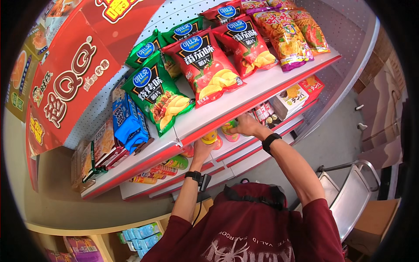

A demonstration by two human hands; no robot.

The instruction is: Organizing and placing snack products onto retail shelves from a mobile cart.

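Note:
My left hand (203,150) is under the overhang of the upper shelf, its fingers wrapped around a yellow canister (209,137). Beside it, my right hand (247,125) grips a green canister (228,127) with thumb and fingers. The fingertips of both hands are partly hidden by the canisters and the shelf edge. Pink-and-red canisters (217,144) stand close to both hands on the lower shelf (240,145). Just right of my right hand are dark snack packs (265,113).
Above my hands, the upper shelf (209,126) with its red edge holds green chip bags (160,95), red chip bags (206,70) and noodle-snack bags (284,36). More canisters (163,169) lie lower left. A metal cart (352,199) and a cardboard box (371,219) stand at right.

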